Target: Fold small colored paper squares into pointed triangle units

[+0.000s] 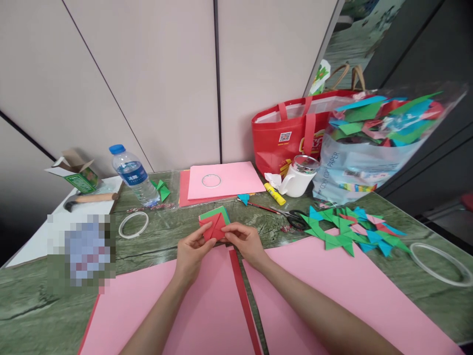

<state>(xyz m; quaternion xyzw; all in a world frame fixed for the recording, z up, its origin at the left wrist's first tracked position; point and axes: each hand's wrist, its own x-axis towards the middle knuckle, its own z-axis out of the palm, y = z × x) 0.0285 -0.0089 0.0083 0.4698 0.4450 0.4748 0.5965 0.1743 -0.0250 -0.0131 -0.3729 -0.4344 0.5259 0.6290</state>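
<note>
A folded red paper piece (213, 229) was held between both hands at the middle of the green marbled surface (166, 236), pressed flat there so that its creases could be worked against something firm. The left hand (190, 251) was closed on its near-left edge with thumb and fingers, while the right hand (246, 241) was pinched on its right corner; both forearms were stretched forward from the near edge, wrists low. A green sheet (221, 213) lay just beneath and behind the red piece. Pink sheets (332, 286) were spread under the arms, with a red strip (244, 296) between them. To the right, a cluster of folded stars (347, 229) was kept within reach, and scissors (295, 217) lay near it. Farther off were a white mug (297, 180), a glue stick (275, 194), a water bottle (133, 175) and a red bag (291, 133).
</note>
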